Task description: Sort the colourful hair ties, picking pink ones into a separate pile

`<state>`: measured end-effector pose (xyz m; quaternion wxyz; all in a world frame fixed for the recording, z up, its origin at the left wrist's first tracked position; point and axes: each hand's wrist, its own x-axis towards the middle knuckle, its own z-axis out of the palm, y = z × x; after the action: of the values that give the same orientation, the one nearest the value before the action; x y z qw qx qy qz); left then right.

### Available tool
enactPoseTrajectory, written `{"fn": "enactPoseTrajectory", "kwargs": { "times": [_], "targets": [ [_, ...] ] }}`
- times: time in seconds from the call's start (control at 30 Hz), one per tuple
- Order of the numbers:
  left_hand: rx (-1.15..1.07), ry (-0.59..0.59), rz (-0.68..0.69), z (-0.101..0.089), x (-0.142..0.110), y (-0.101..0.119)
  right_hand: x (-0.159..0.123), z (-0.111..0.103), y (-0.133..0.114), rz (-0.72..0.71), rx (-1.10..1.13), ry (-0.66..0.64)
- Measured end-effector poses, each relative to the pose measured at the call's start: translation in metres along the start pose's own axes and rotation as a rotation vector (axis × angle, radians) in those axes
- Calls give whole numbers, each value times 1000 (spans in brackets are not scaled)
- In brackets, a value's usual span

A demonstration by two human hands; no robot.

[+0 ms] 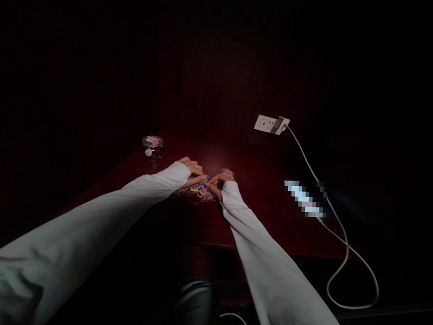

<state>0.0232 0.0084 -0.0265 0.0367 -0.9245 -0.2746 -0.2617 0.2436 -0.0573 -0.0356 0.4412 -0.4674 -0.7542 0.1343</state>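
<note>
A loose heap of small, thin hair ties (200, 194) in pink, purple, yellow and blue lies on the dark red table. Over its far side, my left hand (192, 169) reaches in from the left, thumb and forefinger pinched at a small pale purple hair tie (205, 179). My right hand (221, 179) meets it from the right, its fingertips closed at the same spot. Just past the right knuckles sits a pink bunch (228, 172), partly hidden by that hand. The fingertips are small and dim in the picture.
A clear round jar (152, 142) with pink and white pieces on its lid stands at the table's back left. A wall socket (271, 124) holds a plug, whose white cable (337, 223) runs to a blurred-out phone-like thing (305, 199) on the right. The table's front edge (213, 246) is nearer me.
</note>
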Motion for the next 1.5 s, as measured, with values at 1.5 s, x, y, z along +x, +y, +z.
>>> {"fn": "enactPoseTrajectory", "kwargs": {
  "times": [1.5],
  "targets": [
    [-508, 50, -16, -14, 1, 19, 4, 15, 16, -33, -233, 39]
  ]
}}
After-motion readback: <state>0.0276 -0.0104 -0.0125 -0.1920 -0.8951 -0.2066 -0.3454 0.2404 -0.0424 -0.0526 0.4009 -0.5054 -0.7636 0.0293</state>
